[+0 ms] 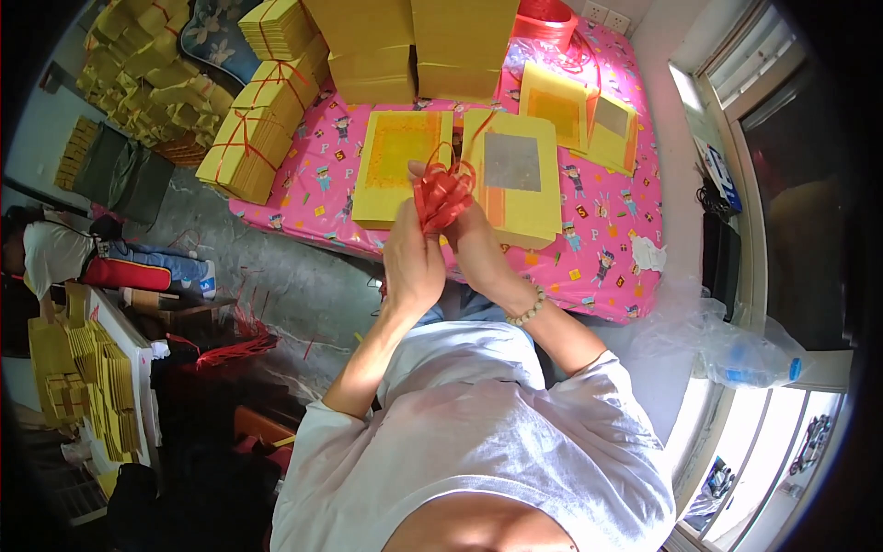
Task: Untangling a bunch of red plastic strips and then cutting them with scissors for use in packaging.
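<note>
Gathered loops of red plastic strapping ribbon (443,195) bunch up between my hands, over the near edge of the pink table. My left hand (414,262) closes on the bunch from the left. From the right, my right hand (480,248) grips it too, its fingers partly hidden behind the loops. Just beyond lie two stacks of yellow paper: the left stack (372,198) has an orange-yellow printed square on top, and the right stack (543,207) has a silver square. A strand of ribbon rises from the bunch toward the back.
Tied yellow paper bundles (241,152) stand at the table's left edge; tall yellow stacks (372,69) stand behind. More printed sheets (556,106) and a red ribbon roll (543,23) lie back right. Another person (60,258) works at far left. Red ribbon scraps (244,345) litter the floor.
</note>
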A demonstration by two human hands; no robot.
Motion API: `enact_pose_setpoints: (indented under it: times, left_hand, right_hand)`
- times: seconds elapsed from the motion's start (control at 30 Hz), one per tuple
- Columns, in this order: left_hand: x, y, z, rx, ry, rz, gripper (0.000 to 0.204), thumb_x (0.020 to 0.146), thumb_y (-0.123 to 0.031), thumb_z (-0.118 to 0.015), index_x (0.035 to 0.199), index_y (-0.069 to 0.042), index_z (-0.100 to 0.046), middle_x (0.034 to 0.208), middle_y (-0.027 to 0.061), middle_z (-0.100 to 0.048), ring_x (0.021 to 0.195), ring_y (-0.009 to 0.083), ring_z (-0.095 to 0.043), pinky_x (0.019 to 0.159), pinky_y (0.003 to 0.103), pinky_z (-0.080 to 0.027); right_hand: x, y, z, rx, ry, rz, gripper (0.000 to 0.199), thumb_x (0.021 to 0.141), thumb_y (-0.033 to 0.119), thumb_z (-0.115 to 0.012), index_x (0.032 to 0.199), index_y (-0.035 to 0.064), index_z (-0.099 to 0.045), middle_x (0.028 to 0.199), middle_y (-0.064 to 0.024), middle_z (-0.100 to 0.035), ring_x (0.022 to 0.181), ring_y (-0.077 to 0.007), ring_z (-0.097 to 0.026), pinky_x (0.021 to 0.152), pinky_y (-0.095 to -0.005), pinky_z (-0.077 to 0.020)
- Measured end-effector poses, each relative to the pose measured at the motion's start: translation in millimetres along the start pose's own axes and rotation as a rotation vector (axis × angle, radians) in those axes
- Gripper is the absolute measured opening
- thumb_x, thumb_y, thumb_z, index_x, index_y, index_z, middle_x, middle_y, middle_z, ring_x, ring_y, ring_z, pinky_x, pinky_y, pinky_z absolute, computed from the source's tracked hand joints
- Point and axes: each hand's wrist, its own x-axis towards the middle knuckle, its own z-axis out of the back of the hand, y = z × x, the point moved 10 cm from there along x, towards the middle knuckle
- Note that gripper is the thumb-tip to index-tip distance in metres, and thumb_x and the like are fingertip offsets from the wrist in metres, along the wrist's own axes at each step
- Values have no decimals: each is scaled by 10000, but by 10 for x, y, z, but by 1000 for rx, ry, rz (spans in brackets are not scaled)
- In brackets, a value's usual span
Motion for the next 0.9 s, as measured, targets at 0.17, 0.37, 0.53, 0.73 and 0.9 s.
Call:
enact_pose_setpoints:
  times: [0.17, 0.37, 0.53, 0.73, 0.9]
  left_hand:
    - [25, -317, 407, -715, -127, 5, 137, 984, -167, -413, 1024, -68, -499, 918, 69, -492, 763, 185, -488, 732, 299, -429]
    - [116, -646, 1013, -1322, -1, 24, 169, 1002, -218, -371, 947, -75, -442, 664, -29, -348, 502, 64, -307, 478, 226, -299]
    - [55, -370, 2033, -1186, -237, -64, 152, 999, -172, -388, 881, -81, -417, 644, -38, -310, 469, 33, -271, 421, 185, -243]
    - [-358, 1007, 3259, -1072, -438, 14, 199, 983, -190, -436, 817, -81, -437, 628, -40, -314, 461, 38, -249, 413, 199, -223]
    - [-939, 2229, 3506, -922, -810, 312, 265, 956, -196, -468, 713, -114, -400, 605, -44, -292, 456, 65, -233, 401, 225, -212]
  right_hand:
    - [-18, -242, -164, -72, 129, 90, 519, 1017, 412, -184, 1162, 23, -497, 966, -29, -576, 853, -94, -527, 772, -256, -441]
    - [-595, -640, -658, -62, 554, -96, 633, 999, 485, -185, 955, 11, -602, 702, -25, -564, 676, -131, -537, 660, -314, -446]
    - [-1026, -466, -804, -119, 1017, -295, 516, 984, 467, -347, 973, 9, -583, 687, -23, -556, 676, -123, -540, 698, -298, -437]
    - [-1076, -626, -282, -394, 1117, -494, 350, 907, 326, -600, 958, -16, -542, 749, -19, -551, 640, -86, -549, 572, -266, -467]
    - [-951, -518, -113, -602, 1086, -474, 315, 911, 310, -587, 894, 4, -520, 698, -49, -574, 587, -124, -574, 553, -284, -459]
